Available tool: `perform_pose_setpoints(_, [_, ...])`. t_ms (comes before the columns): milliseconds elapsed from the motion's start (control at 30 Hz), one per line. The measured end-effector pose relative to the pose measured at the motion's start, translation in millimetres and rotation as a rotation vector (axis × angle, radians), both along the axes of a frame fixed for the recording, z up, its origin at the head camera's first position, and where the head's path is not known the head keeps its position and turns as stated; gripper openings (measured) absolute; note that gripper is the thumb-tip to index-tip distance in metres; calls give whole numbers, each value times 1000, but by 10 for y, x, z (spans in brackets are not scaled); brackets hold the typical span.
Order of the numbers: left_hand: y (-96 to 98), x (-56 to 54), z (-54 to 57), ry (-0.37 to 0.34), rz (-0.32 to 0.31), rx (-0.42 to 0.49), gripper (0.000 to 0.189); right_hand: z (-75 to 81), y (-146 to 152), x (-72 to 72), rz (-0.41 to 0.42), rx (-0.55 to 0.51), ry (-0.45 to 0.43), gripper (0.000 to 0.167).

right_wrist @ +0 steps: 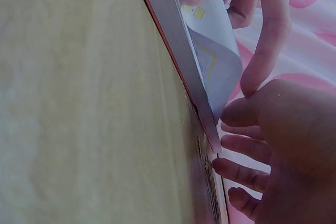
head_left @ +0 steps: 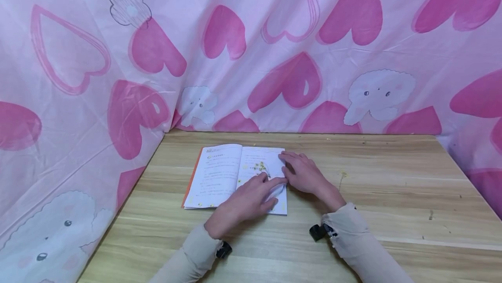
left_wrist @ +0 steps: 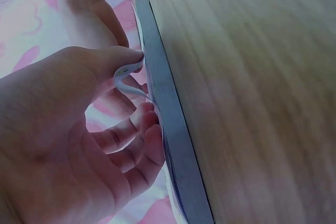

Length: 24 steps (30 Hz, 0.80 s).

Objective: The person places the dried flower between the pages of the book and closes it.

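Note:
An open book lies on the wooden table, with printed text and small yellow flowers on its white pages. My left hand reaches over the right-hand page, thumb near the bottom and index finger stretched to the outer edge. Between that thumb and finger a page bulges up in a curl, its edge also visible in the left wrist view. My right hand rests at the book's right edge, fingers fairly straight, thumb touching beside the lifted page. The two hands meet close to this edge.
Wooden table surrounds the book. Behind and to the left hangs a pink curtain with hearts and white cartoon animals. Black straps with a small camera sit on both wrists.

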<state>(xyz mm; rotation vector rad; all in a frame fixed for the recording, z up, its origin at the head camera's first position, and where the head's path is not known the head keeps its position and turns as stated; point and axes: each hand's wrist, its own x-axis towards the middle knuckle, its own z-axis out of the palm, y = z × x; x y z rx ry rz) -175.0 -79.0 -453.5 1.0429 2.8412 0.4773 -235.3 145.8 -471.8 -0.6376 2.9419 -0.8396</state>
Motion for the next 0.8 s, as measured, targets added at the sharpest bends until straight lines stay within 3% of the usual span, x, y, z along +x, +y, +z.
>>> perform_pose_setpoints(167, [-18, -5, 33, -13, -27, 56, 54, -9, 15, -19, -10, -36, 27, 48])
perform_pose_setpoints(433, [-49, -73, 81, -117, 3, 216, 42, -21, 13, -33, -88, -26, -79, 64])
perform_pose_setpoints(567, [-37, -119, 110, -88, 32, 282, 24, -15, 9, -26, -97, -30, -95, 67])
perform_pose_setpoints(700, [-38, -159, 148, -50, 63, 322, 19, -16, 14, -28, -90, -31, -86, 65])
perform_pose_setpoints(800, [-77, -193, 174, -41, 47, 359, 10, -15, 18, -29, -86, -39, -83, 63])
